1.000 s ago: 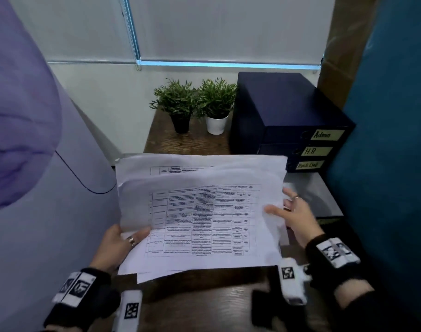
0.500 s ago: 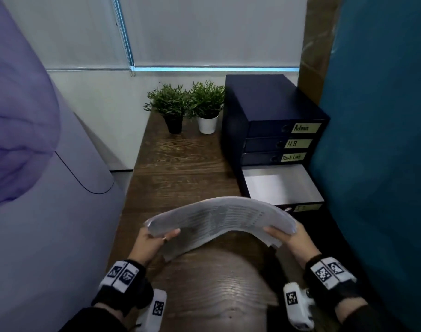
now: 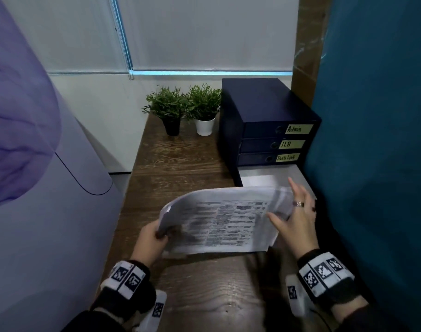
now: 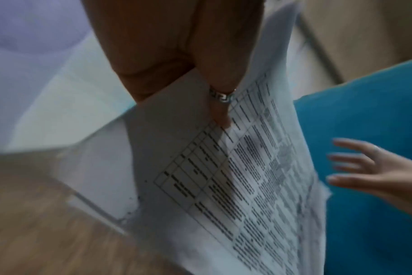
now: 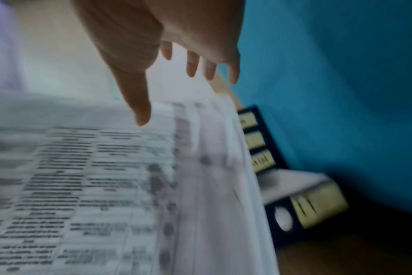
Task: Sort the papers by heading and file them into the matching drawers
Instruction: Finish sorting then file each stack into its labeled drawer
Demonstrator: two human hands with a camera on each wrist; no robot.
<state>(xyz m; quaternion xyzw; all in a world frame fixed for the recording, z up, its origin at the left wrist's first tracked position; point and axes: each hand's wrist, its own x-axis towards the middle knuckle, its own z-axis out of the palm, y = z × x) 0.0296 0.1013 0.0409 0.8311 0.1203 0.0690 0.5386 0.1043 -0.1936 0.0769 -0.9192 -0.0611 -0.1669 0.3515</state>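
Two hands share the sheaf of papers (image 3: 219, 221) above the wooden desk (image 3: 180, 168): the left hand (image 3: 152, 240) pinches its left edge, carrying the weight, while the right hand (image 3: 293, 219), fingers spread and released, steadies the far edge, probably steering it toward the pulled-out bottom drawer (image 3: 259, 180) of the navy cabinet (image 3: 264, 104).

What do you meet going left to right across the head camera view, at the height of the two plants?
Black plant pot → white plant pot → dark blue drawer unit → yellow Admin label → teal panel.
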